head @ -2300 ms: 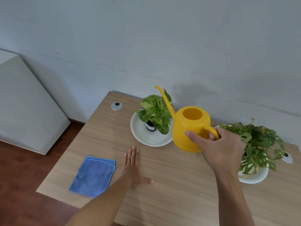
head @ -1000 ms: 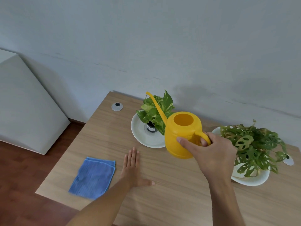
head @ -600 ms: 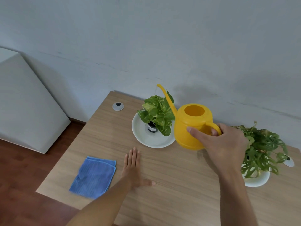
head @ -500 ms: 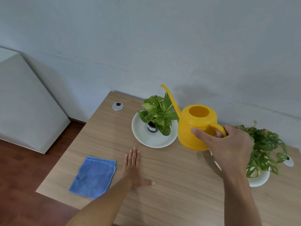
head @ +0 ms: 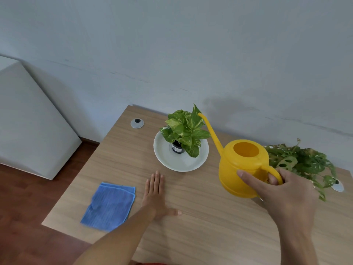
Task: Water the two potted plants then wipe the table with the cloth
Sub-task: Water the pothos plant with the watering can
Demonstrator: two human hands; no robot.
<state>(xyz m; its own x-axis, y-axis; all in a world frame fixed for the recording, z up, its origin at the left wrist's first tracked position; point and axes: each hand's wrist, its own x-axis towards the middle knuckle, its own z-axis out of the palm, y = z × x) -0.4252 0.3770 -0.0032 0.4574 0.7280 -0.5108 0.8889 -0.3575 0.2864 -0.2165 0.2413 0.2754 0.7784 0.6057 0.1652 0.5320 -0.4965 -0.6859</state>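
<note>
Pale blue-grey wall (head: 191, 44) — dark wood floor (head: 28, 217), white cabinet (head: 32, 131) at left.

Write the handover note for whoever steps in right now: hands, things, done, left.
Right hand grips the handle of the yellow watering can, held roughly level, spout toward the left plant.
Left hand rests flat on the table, holding nothing.
Blue cloth lies folded by the left hand, untouched.
Right plant sits behind the right hand.
Done: cannot tell if either plant is watered.
Left: finish the watering, then wipe the table.
</note>
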